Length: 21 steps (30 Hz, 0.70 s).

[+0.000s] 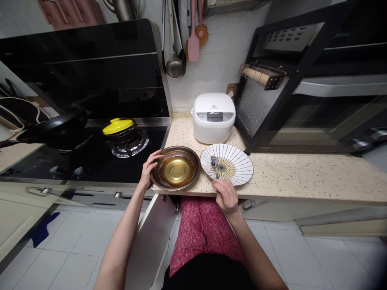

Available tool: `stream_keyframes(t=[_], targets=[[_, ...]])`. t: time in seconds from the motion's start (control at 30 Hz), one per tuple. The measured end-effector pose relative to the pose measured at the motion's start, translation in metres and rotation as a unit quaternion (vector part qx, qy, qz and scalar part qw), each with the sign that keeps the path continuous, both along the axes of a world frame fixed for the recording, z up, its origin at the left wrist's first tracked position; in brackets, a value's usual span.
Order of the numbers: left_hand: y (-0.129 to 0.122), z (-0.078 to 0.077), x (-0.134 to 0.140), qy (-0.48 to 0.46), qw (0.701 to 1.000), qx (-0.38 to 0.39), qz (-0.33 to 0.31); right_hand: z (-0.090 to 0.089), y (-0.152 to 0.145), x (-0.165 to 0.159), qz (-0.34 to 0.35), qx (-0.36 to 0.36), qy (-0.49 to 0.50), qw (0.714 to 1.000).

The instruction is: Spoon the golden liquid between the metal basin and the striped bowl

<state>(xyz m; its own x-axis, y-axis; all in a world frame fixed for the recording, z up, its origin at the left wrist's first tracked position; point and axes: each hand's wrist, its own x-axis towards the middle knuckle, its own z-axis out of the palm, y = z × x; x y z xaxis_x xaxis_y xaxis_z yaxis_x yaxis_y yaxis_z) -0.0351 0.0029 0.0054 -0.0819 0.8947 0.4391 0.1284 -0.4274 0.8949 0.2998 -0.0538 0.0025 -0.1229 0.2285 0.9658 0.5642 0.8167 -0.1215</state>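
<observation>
Right grip (226, 195), below centre of the frame: was closed around the handle of a metal spoon (214, 161), its bowl over the striped plate (242, 166), right of centre. Left grip (149, 167), left of centre: lay over the left edge of a metal basin (195, 163) holding liquid (177, 172); firmness of hold could not be told. White rice cooker (214, 129), above centre: stood behind the plate on the speckled desk (302, 173).
</observation>
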Motion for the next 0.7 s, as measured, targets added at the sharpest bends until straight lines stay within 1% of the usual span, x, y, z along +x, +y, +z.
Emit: stream_keyframes(t=[0.17, 0.23, 0.3, 0.4, 0.47, 0.57, 0.7], targets=[[0.0, 0.0, 0.0, -0.005, 1.0, -0.001, 0.002, 0.0, 0.0, -0.001, 0.005, 0.002, 0.008, 1.0], [0.0, 0.0, 0.001, -0.007, 1.0, -0.001, 0.003, 0.003, -0.003, -0.003, 0.0, 0.002, 0.032, 0.999], [0.0, 0.0, 0.001, -0.006, 1.0, -0.001, 0.003, 0.007, -0.008, -0.008, -0.002, -0.01, 0.079, 0.997], [0.0, -0.001, 0.001, 0.002, 1.0, 0.002, 0.001, 0.01, -0.017, -0.019, 0.024, -0.061, 0.166, 0.984], [0.0, -0.001, 0.0, 0.007, 1.0, 0.005, 0.0, 0.009, -0.022, -0.029, 0.056, -0.099, 0.193, 0.975], [0.0, -0.001, 0.0, 0.005, 1.0, 0.006, -0.003, 0.006, -0.023, -0.044, 0.084, -0.146, 0.187, 0.968], [0.001, 0.0, 0.0, 0.01, 1.0, 0.007, -0.002, 0.002, -0.02, -0.059, 0.096, -0.184, 0.189, 0.96]])
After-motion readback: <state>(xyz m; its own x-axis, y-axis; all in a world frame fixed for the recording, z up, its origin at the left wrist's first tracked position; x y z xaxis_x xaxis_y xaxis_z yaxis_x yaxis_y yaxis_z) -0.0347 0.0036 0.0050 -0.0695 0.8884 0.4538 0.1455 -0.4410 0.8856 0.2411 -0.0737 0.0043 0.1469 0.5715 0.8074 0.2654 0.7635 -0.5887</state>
